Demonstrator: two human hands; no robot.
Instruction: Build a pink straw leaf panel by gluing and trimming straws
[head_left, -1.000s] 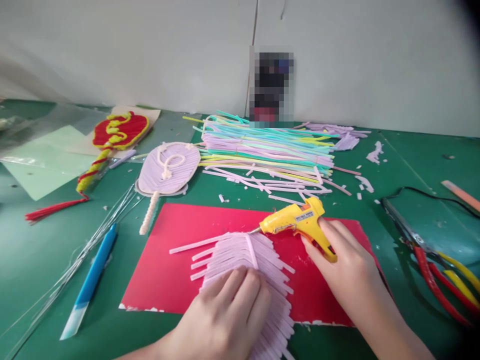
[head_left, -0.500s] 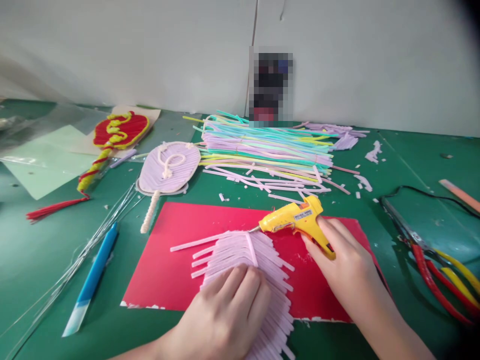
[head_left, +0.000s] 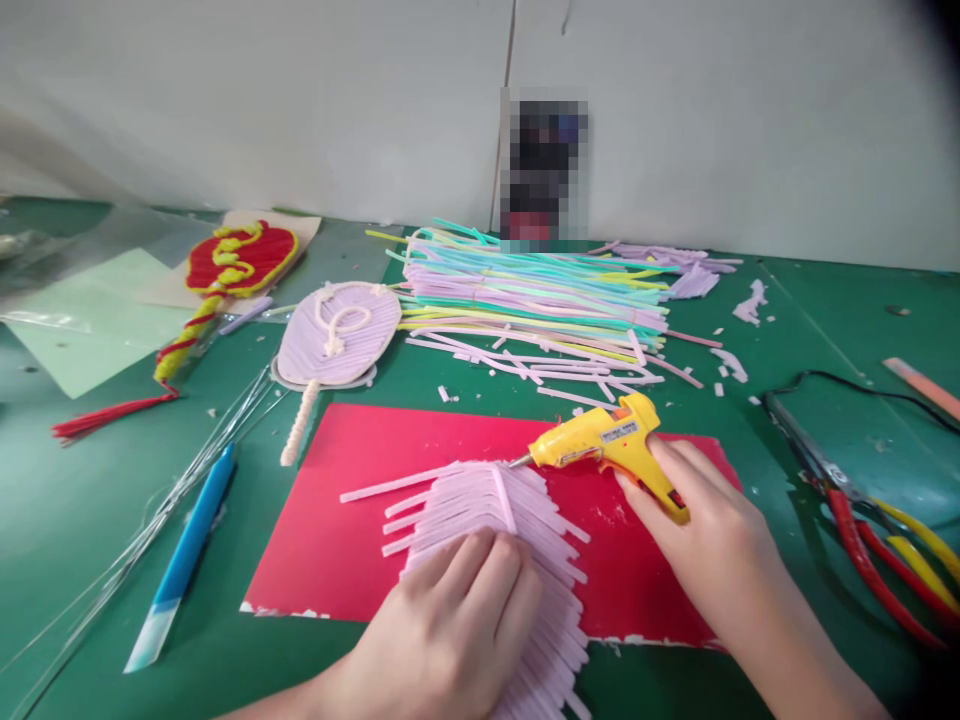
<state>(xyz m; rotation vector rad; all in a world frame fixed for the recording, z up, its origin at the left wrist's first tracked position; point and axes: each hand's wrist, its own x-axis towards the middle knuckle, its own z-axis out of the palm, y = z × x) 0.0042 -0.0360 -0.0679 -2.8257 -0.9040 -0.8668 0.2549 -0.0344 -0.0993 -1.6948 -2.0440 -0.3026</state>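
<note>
My right hand (head_left: 712, 535) is wrapped round the grip of a yellow hot glue gun (head_left: 596, 440). The gun's metal nozzle points left, at the top edge of a feather-shaped piece (head_left: 536, 585) made of pale pink pipe cleaners. My left hand (head_left: 457, 615) is closed on the middle of that piece, its fingertips pressed at the centre strip; what lies under the palm is hidden. One loose pipe cleaner end sticks out to the left at the top. Beneath the upper part lies a red board (head_left: 315, 540) with worn white edges.
Behind the board lie a bundle of coloured pipe cleaners (head_left: 525, 290) and pink offcuts (head_left: 540, 365). To the left are a lilac fan (head_left: 341, 335), a red and yellow fan (head_left: 240, 260), thin wires (head_left: 187, 470) and a blue pen-like tool (head_left: 191, 540). Red-handled pliers (head_left: 862, 540) rest at right.
My right hand has moved slightly right with the glue gun, so its nozzle sits a little further right along the piece's top edge. My left hand has stayed in place.
</note>
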